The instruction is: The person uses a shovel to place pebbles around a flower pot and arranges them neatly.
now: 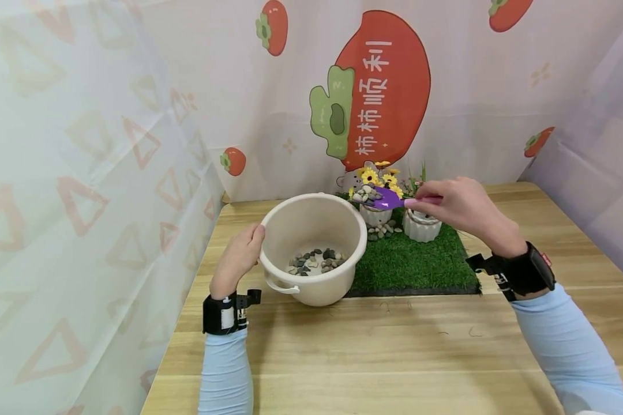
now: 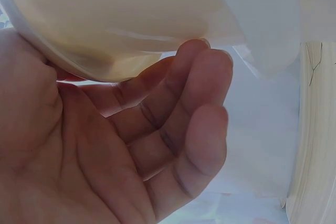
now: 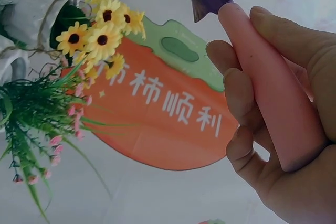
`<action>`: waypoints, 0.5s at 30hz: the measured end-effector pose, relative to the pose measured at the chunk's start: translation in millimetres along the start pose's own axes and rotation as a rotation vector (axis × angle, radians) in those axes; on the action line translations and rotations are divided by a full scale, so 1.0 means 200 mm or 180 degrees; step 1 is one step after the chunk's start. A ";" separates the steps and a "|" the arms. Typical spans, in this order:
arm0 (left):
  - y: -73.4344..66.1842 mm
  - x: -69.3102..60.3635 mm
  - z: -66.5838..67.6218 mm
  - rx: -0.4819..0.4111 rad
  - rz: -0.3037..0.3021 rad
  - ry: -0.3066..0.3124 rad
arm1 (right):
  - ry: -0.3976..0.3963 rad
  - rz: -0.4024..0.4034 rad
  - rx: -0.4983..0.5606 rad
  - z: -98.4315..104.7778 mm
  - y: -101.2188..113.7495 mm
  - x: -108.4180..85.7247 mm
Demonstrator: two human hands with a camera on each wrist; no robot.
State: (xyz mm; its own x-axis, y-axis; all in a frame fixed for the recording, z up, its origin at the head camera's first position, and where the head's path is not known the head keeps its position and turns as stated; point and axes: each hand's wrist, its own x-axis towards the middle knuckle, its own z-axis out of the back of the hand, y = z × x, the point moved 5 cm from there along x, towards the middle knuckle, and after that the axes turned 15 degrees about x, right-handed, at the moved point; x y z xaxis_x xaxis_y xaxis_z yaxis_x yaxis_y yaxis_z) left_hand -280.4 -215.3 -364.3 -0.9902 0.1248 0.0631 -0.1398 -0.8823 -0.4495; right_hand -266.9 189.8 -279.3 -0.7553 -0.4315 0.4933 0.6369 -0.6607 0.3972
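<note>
My left hand (image 1: 239, 256) grips the rim of a beige bucket (image 1: 311, 289) on its left side; in the left wrist view the fingers (image 2: 202, 135) curve beneath the rim. Grey and pale pebbles (image 1: 311, 262) lie on the bucket's bottom. My right hand (image 1: 464, 207) holds a small trowel by its pink handle (image 3: 273, 87). The trowel's purple blade (image 1: 388, 199) carries a heap of pebbles (image 1: 366, 195) and hangs just right of the bucket, above a white pot (image 1: 376, 217) with yellow flowers (image 1: 371, 176).
A square of artificial grass (image 1: 415, 265) lies right of the bucket. On it stand a second white pot (image 1: 422, 226) with grassy plants and a few loose pebbles (image 1: 384, 230). Behind the wooden table (image 1: 384, 357) hangs a printed curtain (image 1: 291, 115).
</note>
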 end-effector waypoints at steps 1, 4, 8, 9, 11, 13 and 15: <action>0.00 0.00 0.00 0.0005 0.0000 -0.0001 | -0.0008 -0.0005 -0.0003 0.00 -0.01 -0.01; 0.00 0.00 0.00 0.0026 -0.0005 -0.0008 | -0.0035 -0.0017 0.0008 0.01 -0.03 -0.04; 0.00 0.00 -0.01 0.0027 -0.0001 0.0002 | -0.0052 -0.0091 -0.0005 0.01 -0.06 -0.09; 0.00 0.00 -0.01 0.0027 -0.0001 0.0006 | -0.0052 -0.0135 -0.0006 0.02 -0.06 -0.11; 0.00 0.00 -0.01 0.0033 0.0008 0.0019 | -0.0041 -0.0217 -0.0017 0.01 -0.08 -0.13; 0.00 0.00 -0.01 0.0035 0.0014 0.0029 | -0.0031 -0.0302 -0.0019 0.01 -0.10 -0.16; 0.00 0.00 -0.01 0.0036 0.0019 0.0037 | -0.0029 -0.0371 0.0006 0.01 -0.12 -0.18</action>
State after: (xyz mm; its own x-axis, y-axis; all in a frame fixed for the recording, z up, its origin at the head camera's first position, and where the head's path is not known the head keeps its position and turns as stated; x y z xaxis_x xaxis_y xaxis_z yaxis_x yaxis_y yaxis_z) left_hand -280.4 -214.8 -366.1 -0.9909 0.1247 0.0499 -0.1339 -0.8881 -0.4396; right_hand -254.4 221.8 -304.5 -0.8227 -0.3463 0.4508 0.5452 -0.7049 0.4536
